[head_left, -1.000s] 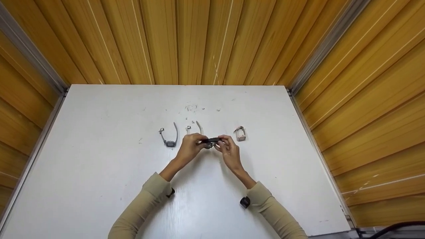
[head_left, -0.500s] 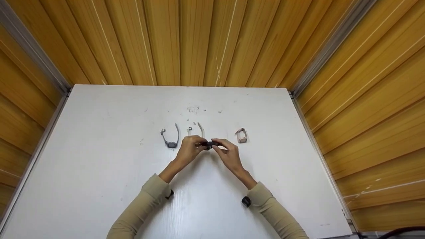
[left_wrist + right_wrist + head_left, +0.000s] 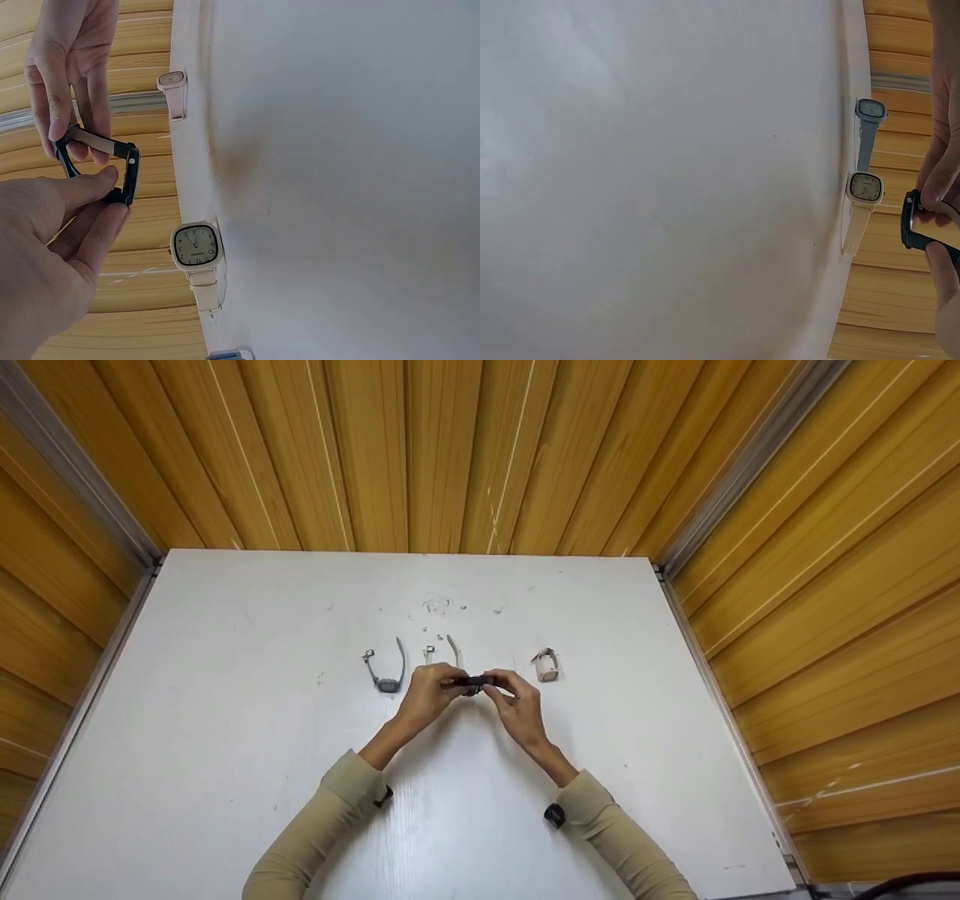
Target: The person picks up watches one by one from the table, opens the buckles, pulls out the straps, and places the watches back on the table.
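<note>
A black wristwatch (image 3: 474, 682) is held up over the table between both hands, its strap bent into a loop. My left hand (image 3: 427, 691) pinches one side of it between thumb and fingers. The other side is pinched by my right hand (image 3: 519, 706). In the left wrist view the watch (image 3: 132, 171) stands edge-on, so its dial is hidden. Just beyond the left hand sits a cream watch (image 3: 196, 246), mostly covered by that hand in the head view. A grey-blue watch (image 3: 388, 685) lies left of the hands, and a pink watch (image 3: 549, 675) lies to the right.
The white table (image 3: 225, 720) has small dark marks (image 3: 436, 606) toward its back. Yellow wood-look panels (image 3: 420, 450) rise behind and at both sides. A dark cable (image 3: 911, 883) shows at the lower right corner.
The right hand's fingers have shifted slightly along the black watch, closer to the left hand than a second ago. The left hand and the other watches hold their places.
</note>
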A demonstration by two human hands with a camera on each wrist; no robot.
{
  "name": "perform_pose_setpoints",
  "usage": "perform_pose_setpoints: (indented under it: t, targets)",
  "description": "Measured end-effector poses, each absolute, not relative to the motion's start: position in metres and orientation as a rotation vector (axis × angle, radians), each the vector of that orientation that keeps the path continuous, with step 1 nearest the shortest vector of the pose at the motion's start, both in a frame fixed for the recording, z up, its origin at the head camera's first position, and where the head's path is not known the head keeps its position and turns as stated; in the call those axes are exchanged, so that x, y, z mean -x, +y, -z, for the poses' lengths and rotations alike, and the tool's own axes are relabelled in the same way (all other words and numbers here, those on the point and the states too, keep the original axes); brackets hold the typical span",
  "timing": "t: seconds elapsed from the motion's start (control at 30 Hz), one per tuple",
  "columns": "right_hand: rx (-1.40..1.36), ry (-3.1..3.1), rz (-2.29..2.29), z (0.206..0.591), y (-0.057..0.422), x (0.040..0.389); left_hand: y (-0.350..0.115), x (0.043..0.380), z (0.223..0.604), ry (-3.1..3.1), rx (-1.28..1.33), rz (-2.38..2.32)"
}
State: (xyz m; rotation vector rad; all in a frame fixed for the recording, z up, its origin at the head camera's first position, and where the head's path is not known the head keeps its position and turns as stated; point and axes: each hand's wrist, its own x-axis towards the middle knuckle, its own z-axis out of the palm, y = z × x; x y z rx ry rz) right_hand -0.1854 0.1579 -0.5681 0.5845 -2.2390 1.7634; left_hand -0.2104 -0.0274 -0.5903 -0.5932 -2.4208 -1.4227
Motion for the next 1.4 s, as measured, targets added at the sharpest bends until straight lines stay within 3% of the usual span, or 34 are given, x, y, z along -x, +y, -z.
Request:
perform_pose_setpoints:
  t: [0.37, 0.7, 1.4]
  targets:
    - [-0.589, -2.251, -1.832, 0.572, 0.159, 0.185, -0.028, 0.211, 0.59, -2.414, 0.593, 1.512]
    - [-0.538, -2.187, -1.938, 0.601, 0.165, 0.197, -0.027, 0.21, 0.588, -2.413, 0.591, 1.501]
    - [-0.642, -2.241, -1.706, 0.571, 0.162, 0.183, -0.024, 0.207, 0.59, -2.474, 0.634, 1.305]
